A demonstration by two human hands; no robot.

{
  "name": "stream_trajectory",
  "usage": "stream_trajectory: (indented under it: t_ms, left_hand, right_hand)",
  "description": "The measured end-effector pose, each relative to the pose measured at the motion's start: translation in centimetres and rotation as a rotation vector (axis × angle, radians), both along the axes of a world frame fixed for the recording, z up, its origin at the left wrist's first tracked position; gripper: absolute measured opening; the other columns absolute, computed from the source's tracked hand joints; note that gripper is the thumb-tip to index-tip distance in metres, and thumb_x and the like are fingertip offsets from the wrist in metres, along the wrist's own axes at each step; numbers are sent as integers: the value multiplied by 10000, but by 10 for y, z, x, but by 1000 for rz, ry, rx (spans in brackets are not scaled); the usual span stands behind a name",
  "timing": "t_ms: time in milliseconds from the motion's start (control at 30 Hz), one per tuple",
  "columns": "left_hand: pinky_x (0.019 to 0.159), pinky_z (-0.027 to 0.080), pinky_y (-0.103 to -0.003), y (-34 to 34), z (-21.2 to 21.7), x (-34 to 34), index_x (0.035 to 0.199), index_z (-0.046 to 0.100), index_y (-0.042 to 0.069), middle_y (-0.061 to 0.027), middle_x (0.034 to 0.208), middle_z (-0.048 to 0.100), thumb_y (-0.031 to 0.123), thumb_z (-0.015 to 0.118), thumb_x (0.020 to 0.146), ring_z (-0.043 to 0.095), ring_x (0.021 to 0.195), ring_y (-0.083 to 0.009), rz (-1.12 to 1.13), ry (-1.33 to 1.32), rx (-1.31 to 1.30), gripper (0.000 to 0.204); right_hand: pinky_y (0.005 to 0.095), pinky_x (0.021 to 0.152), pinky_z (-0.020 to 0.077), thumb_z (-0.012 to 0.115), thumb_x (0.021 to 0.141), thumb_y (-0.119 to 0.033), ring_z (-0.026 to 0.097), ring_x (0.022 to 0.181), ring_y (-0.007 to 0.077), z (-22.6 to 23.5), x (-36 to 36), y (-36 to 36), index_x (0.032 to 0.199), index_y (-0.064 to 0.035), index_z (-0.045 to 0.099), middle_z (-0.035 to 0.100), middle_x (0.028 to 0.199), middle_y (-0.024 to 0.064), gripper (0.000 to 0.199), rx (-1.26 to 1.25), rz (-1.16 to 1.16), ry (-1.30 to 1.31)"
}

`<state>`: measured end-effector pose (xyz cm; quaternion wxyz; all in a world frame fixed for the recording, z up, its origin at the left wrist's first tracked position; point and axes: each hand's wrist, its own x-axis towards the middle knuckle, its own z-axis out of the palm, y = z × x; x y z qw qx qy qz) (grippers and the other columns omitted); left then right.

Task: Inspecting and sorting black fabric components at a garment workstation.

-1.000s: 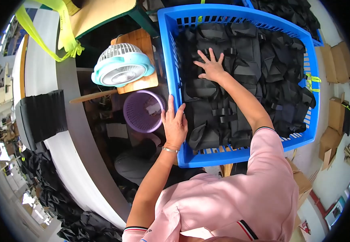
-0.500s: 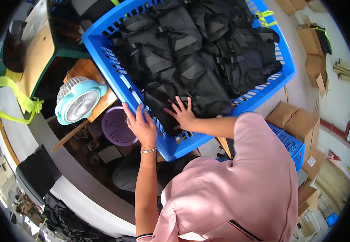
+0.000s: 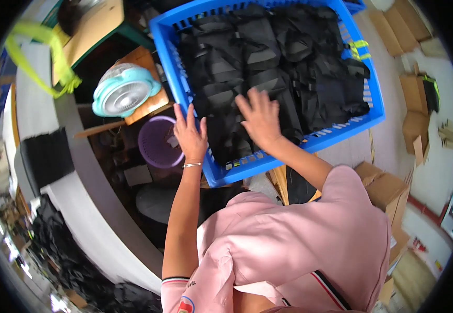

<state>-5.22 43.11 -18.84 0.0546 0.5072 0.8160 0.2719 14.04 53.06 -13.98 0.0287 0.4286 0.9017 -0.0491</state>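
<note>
A large blue plastic basket [image 3: 158, 32] holds several layered black fabric pieces with straps [image 3: 317, 94], perhaps bags. My left hand [image 3: 191, 138] lies at the basket's left rim, its fingers stretched out and grasping nothing. Over the heap, toward the left middle of the basket, my right hand [image 3: 263, 121] has its fingers spread; they are a little smeared by motion. Whether its palm presses on the black fabric, I cannot tell. A yellow-green strap [image 3: 359, 49] is tied to the basket's right rim.
Left of the basket are a turquoise fan [image 3: 127, 94] on a wooden stool and a purple perforated bin [image 3: 152, 146]. A long pale table [image 3: 98, 229] runs along my left side. Cardboard boxes [image 3: 385, 193] stand at my right.
My right hand has moved from the basket's near left corner farther in over the black fabric. My left hand stays by the left rim. The whole view has shifted somewhat.
</note>
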Motion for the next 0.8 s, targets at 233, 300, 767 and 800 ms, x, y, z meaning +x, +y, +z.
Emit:
stream_trajectory:
  t_ms: [233, 300, 767, 800]
  left_hand:
    - [1108, 357, -490, -91, 29, 21, 1502, 370, 54, -290, 1571, 266, 275, 746, 846, 387, 1375, -471, -9, -211, 69, 788]
    - [1136, 348, -459, -128, 45, 24, 1502, 358, 44, -285, 1587, 228, 266, 708, 887, 346, 1411, -459, 19, -322, 19, 741]
    - [1019, 485, -360, -318, 130, 0, 1198, 653, 49, -167, 1377, 580, 111, 671, 918, 575, 1263, -328, 863, -164, 537, 287]
    - [993, 502, -352, -337, 135, -5, 1126, 681, 36, -160, 1277, 648, 92, 671, 913, 629, 1184, -317, 935, -43, 571, 220]
  right_hand:
    - [782, 1005, 258, 864, 630, -576, 27, 1475, 436, -103, 38, 31, 1573, -234, 198, 24, 1624, 146, 1204, -405, -372, -310]
    - [774, 994, 286, 866, 640, -548, 65, 1464, 434, -145, 48, 22, 1564, -229, 226, 58, 1619, 141, 1169, -269, -295, -218]
    - [819, 1013, 248, 799, 753, -472, 103, 1494, 473, -126, 87, 68, 1603, -213, 109, 27, 1672, 114, 1125, -359, -190, -386]
    - [804, 1024, 250, 814, 751, -435, 186, 1477, 458, -108, 80, 58, 1586, -197, 180, 75, 1666, 120, 1075, -330, -200, -410]
